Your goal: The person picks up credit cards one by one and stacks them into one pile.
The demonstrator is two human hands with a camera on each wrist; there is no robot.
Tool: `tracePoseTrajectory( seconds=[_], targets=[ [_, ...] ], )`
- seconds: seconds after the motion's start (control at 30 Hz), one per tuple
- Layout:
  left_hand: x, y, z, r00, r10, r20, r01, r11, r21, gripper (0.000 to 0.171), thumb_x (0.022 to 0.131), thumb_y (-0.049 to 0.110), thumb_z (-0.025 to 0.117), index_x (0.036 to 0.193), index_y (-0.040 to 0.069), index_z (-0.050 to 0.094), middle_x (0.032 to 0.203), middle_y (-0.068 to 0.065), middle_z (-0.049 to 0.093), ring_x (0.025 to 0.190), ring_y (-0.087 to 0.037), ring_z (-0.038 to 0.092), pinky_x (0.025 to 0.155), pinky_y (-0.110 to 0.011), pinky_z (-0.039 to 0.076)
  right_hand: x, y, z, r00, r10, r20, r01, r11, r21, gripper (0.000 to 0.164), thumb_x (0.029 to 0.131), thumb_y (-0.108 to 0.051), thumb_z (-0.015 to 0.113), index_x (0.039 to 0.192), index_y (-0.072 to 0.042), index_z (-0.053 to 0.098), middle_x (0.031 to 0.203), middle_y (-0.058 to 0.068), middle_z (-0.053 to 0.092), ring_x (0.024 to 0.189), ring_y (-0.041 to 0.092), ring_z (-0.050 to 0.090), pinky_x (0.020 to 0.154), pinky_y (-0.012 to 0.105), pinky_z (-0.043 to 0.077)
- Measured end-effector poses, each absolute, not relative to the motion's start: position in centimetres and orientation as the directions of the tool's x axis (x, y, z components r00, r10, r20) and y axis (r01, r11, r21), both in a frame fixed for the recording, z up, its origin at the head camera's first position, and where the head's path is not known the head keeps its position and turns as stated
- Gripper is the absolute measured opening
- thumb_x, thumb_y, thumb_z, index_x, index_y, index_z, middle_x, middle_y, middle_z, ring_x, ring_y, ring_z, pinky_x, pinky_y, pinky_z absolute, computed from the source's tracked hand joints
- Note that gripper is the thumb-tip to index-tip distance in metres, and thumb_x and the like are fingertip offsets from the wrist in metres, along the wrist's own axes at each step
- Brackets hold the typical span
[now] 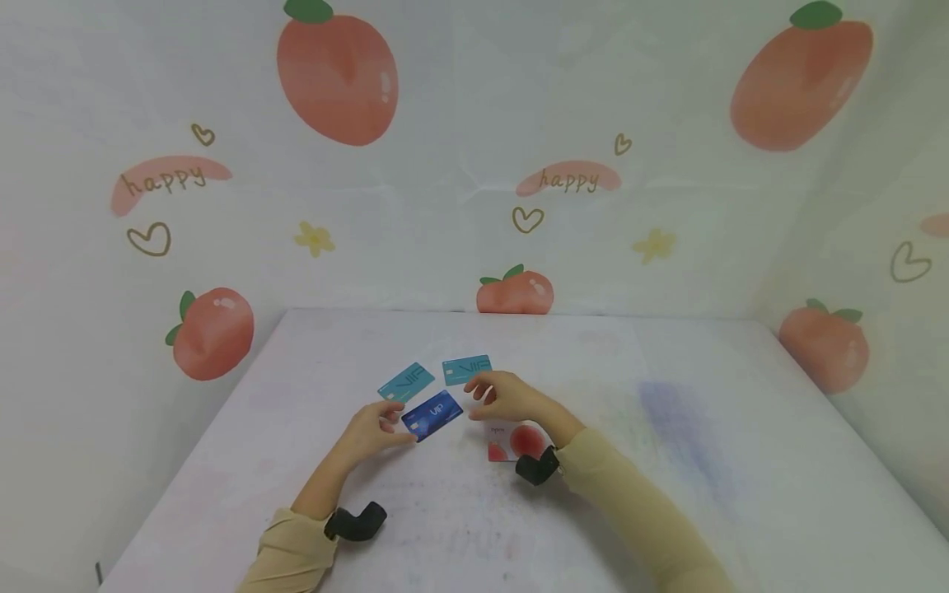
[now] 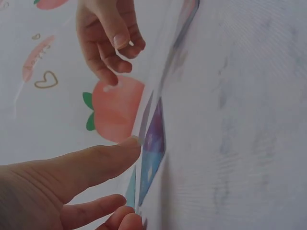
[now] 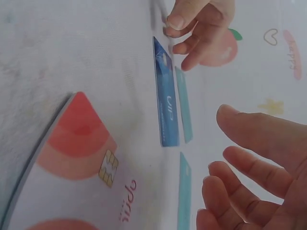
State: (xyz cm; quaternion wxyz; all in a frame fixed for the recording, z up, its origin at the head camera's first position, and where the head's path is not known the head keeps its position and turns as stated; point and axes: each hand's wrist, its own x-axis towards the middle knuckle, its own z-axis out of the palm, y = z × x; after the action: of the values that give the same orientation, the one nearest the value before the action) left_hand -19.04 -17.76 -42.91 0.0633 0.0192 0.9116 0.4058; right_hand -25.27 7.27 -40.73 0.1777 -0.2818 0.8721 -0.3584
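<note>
A dark blue VIP card (image 1: 433,416) lies flat on the table. At its left end is my left hand (image 1: 371,432), thumb and fingers spread apart around the near-left corner; whether they touch the card I cannot tell. My right hand (image 1: 511,399) hovers just off the card's right end, fingers loosely bent and holding nothing. Beneath that hand lies a white card with red circles (image 1: 504,445), partly covered by the wrist in the head view; its chip (image 3: 109,168) shows in the right wrist view.
Two teal VIP cards lie behind the blue one: a tilted left card (image 1: 406,383) and a right card (image 1: 463,371), whose corner is near my right fingers. A white table (image 1: 741,395) extends to a fruit-printed backdrop (image 1: 445,214). Each wrist wears a black camera mount (image 1: 357,522).
</note>
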Motion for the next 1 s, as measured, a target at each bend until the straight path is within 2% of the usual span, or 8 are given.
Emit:
tracePoseTrajectory(
  seconds=[0.2,0.47,0.7,1.0],
  targets=[
    [-18.9,-17.7,-43.2,-0.99,0.067,-0.127,-0.046,0.691,0.721,0.057,0.071,0.019,0.079,0.118,-0.004,0.058,0.104,-0.017,0.063,0.087,-0.021,0.057,0.079,-0.038,0.05,-25.8,5.8,-41.1,-0.799,-0.582,-0.153,-0.317,0.623,-0.715,0.04,0.08,-0.016,0.072,0.117,-0.008,0.058,0.103,0.008,0.062,0.09,0.017,0.057,0.082,0.029,0.052],
    [-19.0,-17.4,-43.2,-0.992,0.049,-0.12,-0.049,0.715,0.698,0.057,0.069,0.02,0.08,0.116,-0.004,0.058,0.098,-0.016,0.061,0.081,-0.02,0.053,0.069,-0.031,0.046,-26.6,4.6,-41.6,-0.804,-0.576,-0.149,-0.328,0.639,-0.696,0.041,0.078,-0.014,0.074,0.115,-0.008,0.059,0.102,0.01,0.064,0.091,0.021,0.061,0.083,0.033,0.051],
    [-19.1,-17.3,-43.5,-0.991,0.01,-0.134,-0.086,0.717,0.692,0.059,0.069,0.021,0.081,0.116,-0.004,0.057,0.099,-0.016,0.059,0.081,-0.021,0.052,0.069,-0.031,0.045,-27.1,3.7,-42.3,-0.81,-0.567,-0.147,-0.327,0.646,-0.69,0.045,0.076,-0.012,0.075,0.117,-0.006,0.058,0.105,0.013,0.063,0.092,0.022,0.06,0.084,0.034,0.05],
    [-19.3,-17.1,-43.8,-0.989,-0.017,-0.149,-0.114,0.726,0.678,0.06,0.069,0.023,0.081,0.117,-0.003,0.056,0.103,-0.018,0.058,0.085,-0.022,0.053,0.071,-0.033,0.046,-27.2,2.8,-42.8,-0.832,-0.528,-0.171,-0.294,0.68,-0.672,0.049,0.074,-0.012,0.076,0.119,-0.009,0.058,0.107,0.013,0.063,0.098,0.023,0.058,0.089,0.039,0.048]
  ],
)
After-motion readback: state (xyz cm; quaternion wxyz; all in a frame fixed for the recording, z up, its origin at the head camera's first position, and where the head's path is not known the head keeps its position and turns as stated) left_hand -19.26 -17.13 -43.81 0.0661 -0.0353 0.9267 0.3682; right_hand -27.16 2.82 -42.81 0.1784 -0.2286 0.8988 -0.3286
